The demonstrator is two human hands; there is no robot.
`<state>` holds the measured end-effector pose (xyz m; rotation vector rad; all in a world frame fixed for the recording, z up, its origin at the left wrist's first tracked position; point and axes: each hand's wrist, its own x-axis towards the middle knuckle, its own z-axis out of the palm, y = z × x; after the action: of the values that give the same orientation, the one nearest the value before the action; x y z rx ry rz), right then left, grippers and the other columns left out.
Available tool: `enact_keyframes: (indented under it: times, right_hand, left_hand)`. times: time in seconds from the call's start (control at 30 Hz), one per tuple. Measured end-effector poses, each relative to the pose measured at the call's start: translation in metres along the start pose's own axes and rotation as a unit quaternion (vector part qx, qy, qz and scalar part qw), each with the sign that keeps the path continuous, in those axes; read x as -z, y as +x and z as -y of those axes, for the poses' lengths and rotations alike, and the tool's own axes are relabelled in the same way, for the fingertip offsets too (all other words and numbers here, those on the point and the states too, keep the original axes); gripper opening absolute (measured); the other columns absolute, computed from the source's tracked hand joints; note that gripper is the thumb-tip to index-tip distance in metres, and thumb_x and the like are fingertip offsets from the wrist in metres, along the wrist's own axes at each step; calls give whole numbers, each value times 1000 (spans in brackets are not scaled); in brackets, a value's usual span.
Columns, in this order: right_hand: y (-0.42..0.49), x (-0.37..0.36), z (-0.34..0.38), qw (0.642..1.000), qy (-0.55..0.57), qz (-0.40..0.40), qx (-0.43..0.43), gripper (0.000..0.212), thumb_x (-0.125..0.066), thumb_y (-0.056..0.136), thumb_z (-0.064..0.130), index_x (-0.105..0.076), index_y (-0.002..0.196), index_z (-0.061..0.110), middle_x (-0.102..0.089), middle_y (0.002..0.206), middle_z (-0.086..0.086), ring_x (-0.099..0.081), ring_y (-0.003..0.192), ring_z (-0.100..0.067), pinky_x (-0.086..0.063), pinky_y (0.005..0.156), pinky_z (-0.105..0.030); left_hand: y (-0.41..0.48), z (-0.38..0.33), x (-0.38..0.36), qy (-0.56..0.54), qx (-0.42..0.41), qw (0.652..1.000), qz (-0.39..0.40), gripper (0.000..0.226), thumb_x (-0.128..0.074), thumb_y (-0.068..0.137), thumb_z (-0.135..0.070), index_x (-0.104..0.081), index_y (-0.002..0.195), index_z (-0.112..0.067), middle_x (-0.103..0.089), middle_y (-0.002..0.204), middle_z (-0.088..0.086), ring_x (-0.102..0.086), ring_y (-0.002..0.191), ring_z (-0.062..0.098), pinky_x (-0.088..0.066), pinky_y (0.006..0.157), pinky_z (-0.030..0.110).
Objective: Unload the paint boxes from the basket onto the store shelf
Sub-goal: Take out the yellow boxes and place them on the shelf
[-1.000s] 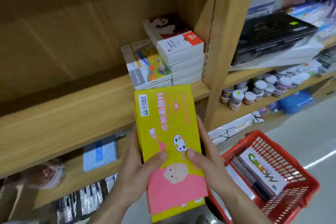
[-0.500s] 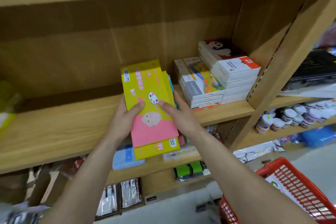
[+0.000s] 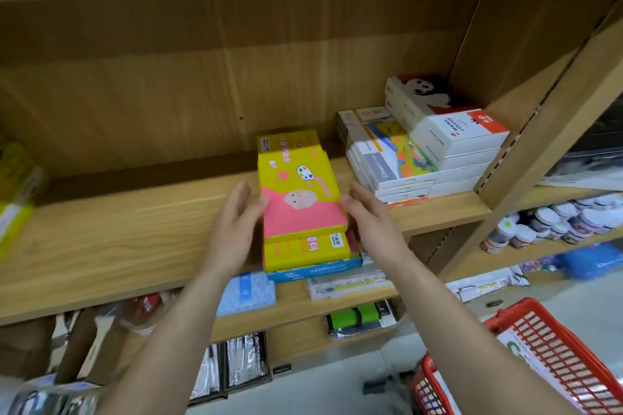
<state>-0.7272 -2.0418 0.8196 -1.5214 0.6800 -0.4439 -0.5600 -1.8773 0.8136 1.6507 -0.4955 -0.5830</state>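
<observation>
A stack of yellow-and-pink paint boxes (image 3: 298,192), with a blue box at the bottom, lies on the wooden shelf (image 3: 135,239), its near end sticking out over the front edge. My left hand (image 3: 232,226) is at the stack's left side with fingers spread; only the thumb tip touches the top box. On the right side, my right hand (image 3: 371,219) has its thumb on the top box's edge and its fingers along the side. The red basket (image 3: 553,357) is at the bottom right on the floor, with a white box (image 3: 515,352) partly showing inside.
To the right on the same shelf stand a stack of white Qmart boxes (image 3: 391,158) and a taller stack of panda watercolour boxes (image 3: 451,131) against the wooden upright (image 3: 546,131). Yellow packs (image 3: 17,192) sit at the far left. Paint jars (image 3: 553,222) fill the neighbouring bay.
The stack went from my hands in front of the shelf up onto the shelf board. My left hand's fingers have opened off it. The view rose, and the basket dropped to the corner.
</observation>
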Motion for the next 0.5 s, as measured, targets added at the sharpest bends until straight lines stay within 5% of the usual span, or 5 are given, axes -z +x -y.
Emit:
enact_keyframes:
  times: [0.07,0.13,0.2,0.33,0.5]
  right_hand:
    - [-28,8,-19,997,-38,-10,67,83,-61,83,70,-36,156,40,-47,148,33,-49,133,11,-44,102,-16]
    - [-46,9,-33,985,-112,32,130,82,-57,88,72,-25,159,46,-43,155,30,-43,139,8,-43,106,-16]
    - [-48,4,-39,961,-215,42,168,77,-51,94,68,-21,161,43,-39,159,23,-43,141,2,-45,109,-26]
    - [-28,-4,-28,955,-247,4,166,65,-44,102,53,-26,161,31,-40,161,7,-47,140,-11,-48,107,-46]
    - [-13,0,-31,954,-233,-113,151,51,-57,103,35,-45,150,18,-55,142,-1,-53,125,-13,-51,99,-38]
  left_hand:
    - [-36,16,5,-6,-44,997,71,94,-76,70,-70,-31,151,-51,-47,150,-31,-49,130,-13,-45,102,19]
    - [-56,26,-1,84,-73,989,101,95,-79,64,-74,-27,144,-66,-52,136,-44,-52,125,-18,-48,97,13]
    - [-56,27,-13,199,-113,971,66,90,-77,61,-73,-26,136,-72,-58,119,-49,-57,107,-21,-46,76,4]
    - [-31,24,-30,241,-121,963,20,95,-68,62,-70,-27,145,-52,-63,120,-26,-62,101,4,-41,68,10]
    - [9,13,-39,256,-126,955,76,110,-84,54,-56,-32,149,-41,-68,126,-19,-67,110,12,-57,88,38]
